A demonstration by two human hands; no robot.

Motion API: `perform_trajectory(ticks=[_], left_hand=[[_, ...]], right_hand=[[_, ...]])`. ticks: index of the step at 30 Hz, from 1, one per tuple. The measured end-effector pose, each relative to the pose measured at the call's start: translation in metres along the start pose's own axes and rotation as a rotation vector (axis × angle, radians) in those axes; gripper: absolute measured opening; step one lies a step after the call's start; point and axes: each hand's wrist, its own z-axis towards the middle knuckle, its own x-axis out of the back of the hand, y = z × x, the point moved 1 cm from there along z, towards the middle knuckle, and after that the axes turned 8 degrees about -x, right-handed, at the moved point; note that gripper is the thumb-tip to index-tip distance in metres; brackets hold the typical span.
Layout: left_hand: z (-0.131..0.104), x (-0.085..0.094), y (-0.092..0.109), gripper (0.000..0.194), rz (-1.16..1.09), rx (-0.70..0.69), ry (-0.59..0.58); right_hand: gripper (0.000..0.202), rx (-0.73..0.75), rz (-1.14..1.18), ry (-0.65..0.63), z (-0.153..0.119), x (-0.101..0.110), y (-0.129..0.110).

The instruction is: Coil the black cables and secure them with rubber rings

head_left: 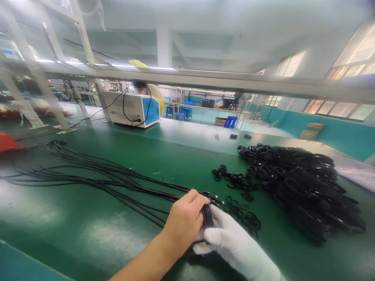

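Observation:
A coiled black cable (208, 215) is held between my two hands near the front of the green table. My bare left hand (187, 214) has its fingers closed over the coil's left side. Around the right side wraps my right hand (228, 236), in a white glove, its thumb below the coil. Just beyond my hands lie several long black cables (140, 189), stretching to the left, with plug ends (218, 200) at their right. Small black rings (249, 220) are scattered beside the glove.
A big heap of coiled black cables (304, 187) covers the table's right side, with a small pile of black rings (237, 179) beside it. A white and blue machine (134, 109) stands at the back. A metal rail (205, 80) crosses overhead. A red object (7, 142) sits far left.

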Motion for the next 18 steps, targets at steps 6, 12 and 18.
perform_trajectory(ticks=[6,12,18], left_hand=[[0.005,-0.012,-0.011,0.031,-0.128,0.102,0.105],[0.016,0.018,-0.014,0.027,-0.442,0.242,-0.117],[0.015,0.024,-0.028,0.042,-0.963,0.192,-0.37]], right_hand=[[0.05,0.008,0.013,0.002,0.003,0.003,0.004],[0.035,0.007,0.232,-0.151,0.005,0.017,0.009],[0.062,-0.221,0.266,-0.329,0.004,0.017,0.011]])
